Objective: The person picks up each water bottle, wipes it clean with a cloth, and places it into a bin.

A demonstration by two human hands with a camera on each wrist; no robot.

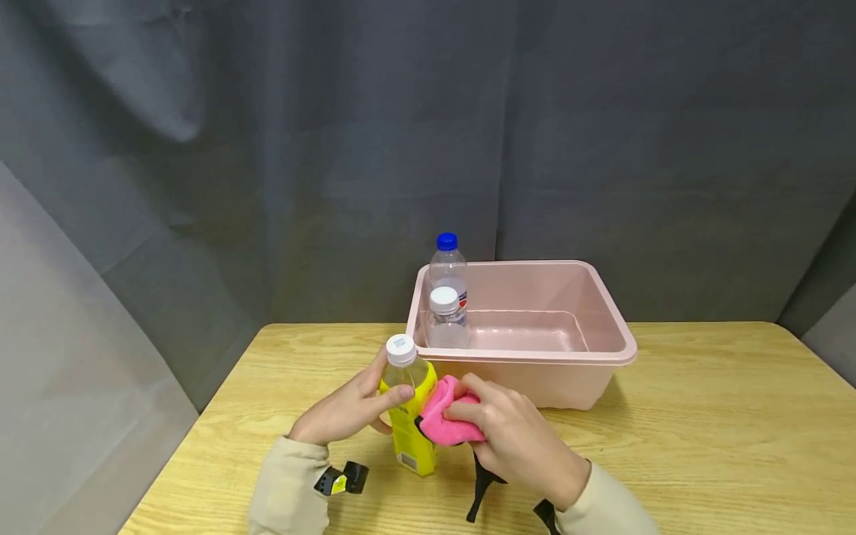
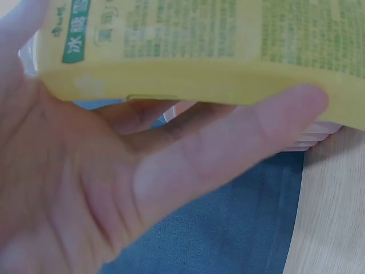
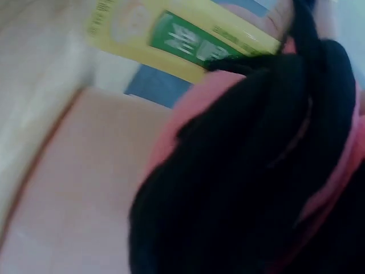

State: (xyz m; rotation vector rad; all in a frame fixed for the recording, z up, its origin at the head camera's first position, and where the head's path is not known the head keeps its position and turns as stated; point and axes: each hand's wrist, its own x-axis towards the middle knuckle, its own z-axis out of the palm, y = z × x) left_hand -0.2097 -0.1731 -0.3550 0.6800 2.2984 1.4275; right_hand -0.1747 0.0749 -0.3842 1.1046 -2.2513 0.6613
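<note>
A plastic bottle (image 1: 411, 427) with a yellow label and a white cap leans slightly over the table, in front of the bin. My left hand (image 1: 351, 409) grips it from the left, thumb along its side; the left wrist view shows the thumb (image 2: 239, 137) lying along the edge of the label. Bunched in my right hand (image 1: 518, 435) is a pink cloth (image 1: 449, 417), black on its other side, held right at the bottle's right side. In the right wrist view the cloth's black folds (image 3: 239, 160) cover part of the label.
Behind the hands stands a pink plastic bin (image 1: 521, 371). Two clear bottles are at its left end, one with a blue cap (image 1: 446, 241), the other with a white cap (image 1: 444, 300). A grey curtain (image 1: 374, 163) hangs behind the wooden table (image 1: 722, 431).
</note>
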